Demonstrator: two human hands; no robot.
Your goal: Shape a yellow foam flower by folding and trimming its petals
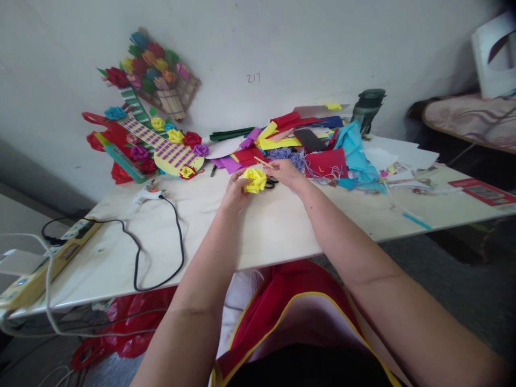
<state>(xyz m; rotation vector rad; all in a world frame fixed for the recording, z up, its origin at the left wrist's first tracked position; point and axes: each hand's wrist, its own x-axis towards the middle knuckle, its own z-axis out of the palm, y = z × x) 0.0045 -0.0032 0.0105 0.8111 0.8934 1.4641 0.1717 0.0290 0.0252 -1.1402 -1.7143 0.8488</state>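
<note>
Both my hands are stretched out over the pale table [258, 231]. My left hand [234, 189] is closed on a crumpled yellow paper flower [255, 180], holding it just above the tabletop. My right hand [285, 171] sits right beside the flower, fingers pinched on a thin wooden stick [263, 161] that points up and left. Black scissors [271, 183] lie partly hidden under the flower and my right hand.
A heap of coloured paper scraps [306, 145] and purple yarn [291, 157] lies behind my hands. A paper guitar with flowers [161, 148] leans at the back left. A glue gun [150, 192] with black cord, a power strip [48, 260] and a dark bottle [367, 110] are also here.
</note>
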